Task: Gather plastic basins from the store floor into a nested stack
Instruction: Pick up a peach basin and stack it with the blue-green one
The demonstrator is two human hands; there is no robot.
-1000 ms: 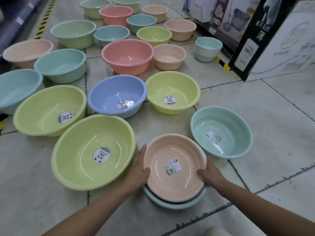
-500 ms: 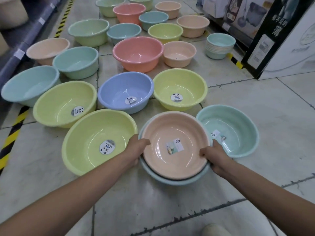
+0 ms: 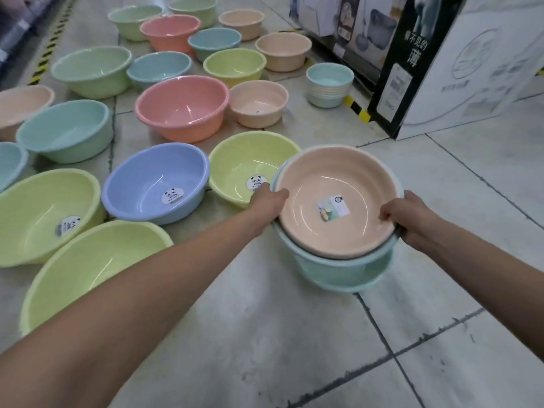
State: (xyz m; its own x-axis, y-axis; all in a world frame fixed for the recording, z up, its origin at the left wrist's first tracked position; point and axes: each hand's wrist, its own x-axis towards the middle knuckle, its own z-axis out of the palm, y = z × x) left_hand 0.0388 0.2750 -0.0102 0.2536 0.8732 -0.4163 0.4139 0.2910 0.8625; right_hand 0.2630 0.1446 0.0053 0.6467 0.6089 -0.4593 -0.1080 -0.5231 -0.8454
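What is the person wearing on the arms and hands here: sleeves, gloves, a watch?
Nothing that shows. The left hand and right hand are ungloved; the left forearm and right forearm are bare to the frame edge. No sleeve, watch, bracelet or ring is in view.

Peach basin (image 3: 338, 184) in teal basin (image 3: 341, 269)

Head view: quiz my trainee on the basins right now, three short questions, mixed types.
1. True or false: the left hand is open and touching nothing.
2. The peach basin, whose rim the right hand also grips, sits nested in a basin of which colour? A pink, B teal, C yellow-green.
3. Fill in: the sticker inside the blue basin shows a ____ face.
Key: 1 false, it grips the peach basin's rim; 2 B, the teal basin; 3 panda.
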